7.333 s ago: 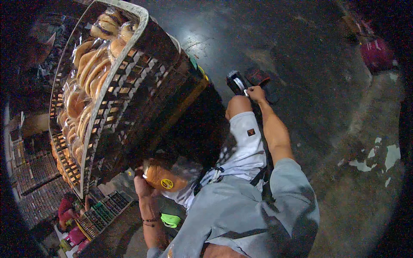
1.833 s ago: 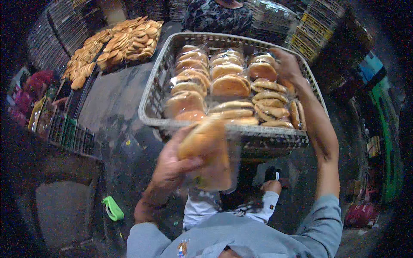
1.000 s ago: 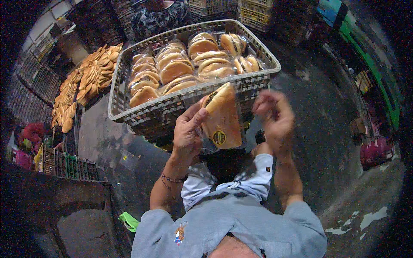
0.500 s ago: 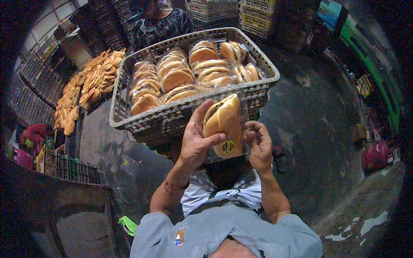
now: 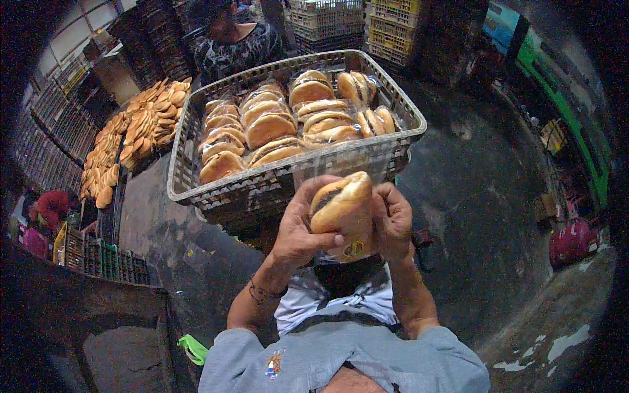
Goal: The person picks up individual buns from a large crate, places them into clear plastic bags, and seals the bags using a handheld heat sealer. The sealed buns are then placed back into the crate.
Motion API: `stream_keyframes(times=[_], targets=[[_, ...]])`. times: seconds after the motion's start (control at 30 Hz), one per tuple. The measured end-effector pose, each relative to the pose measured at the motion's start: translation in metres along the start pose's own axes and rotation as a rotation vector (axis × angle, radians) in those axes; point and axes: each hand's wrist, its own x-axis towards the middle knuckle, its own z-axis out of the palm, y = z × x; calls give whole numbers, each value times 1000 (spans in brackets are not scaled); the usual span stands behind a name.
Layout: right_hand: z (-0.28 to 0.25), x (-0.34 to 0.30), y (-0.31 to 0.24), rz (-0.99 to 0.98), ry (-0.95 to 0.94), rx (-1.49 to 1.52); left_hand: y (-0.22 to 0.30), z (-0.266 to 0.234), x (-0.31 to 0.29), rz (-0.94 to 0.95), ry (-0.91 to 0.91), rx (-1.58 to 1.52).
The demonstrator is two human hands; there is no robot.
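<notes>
A filled bun with a dark filling sits in a clear plastic bag with a round yellow label, in front of my body. My left hand wraps round its left side, thumb across the front. At the bun's right edge, my right hand has its fingers curled and pinched on the side of the clear bag. Just beyond both hands stands a grey slatted plastic crate. Inside it, bagged filled buns stand in rows.
Many loose buns are heaped at the far left. A person in a dark patterned top is behind the crate; another in red is at left. Stacked crates stand at the back. A dark red rounded object lies at right.
The bagged bun has come slightly down, toward my body, and tilted. My right hand has closed in against the bag's right side. The person in red has shifted.
</notes>
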Motion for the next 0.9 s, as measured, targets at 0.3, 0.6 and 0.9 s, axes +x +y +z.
stream_keyframes(times=[0.3, 0.6, 0.9], targets=[[9, -6, -41, -370, -90, -489, 2, 2, 3, 157, -19, 113], [-11, -4, -59, -236, -308, -515, 13, -17, 3, 113, -398, 479], [-17, 5, -68, -3, -365, -568, -21, -17, -9, -163, 94, -179]])
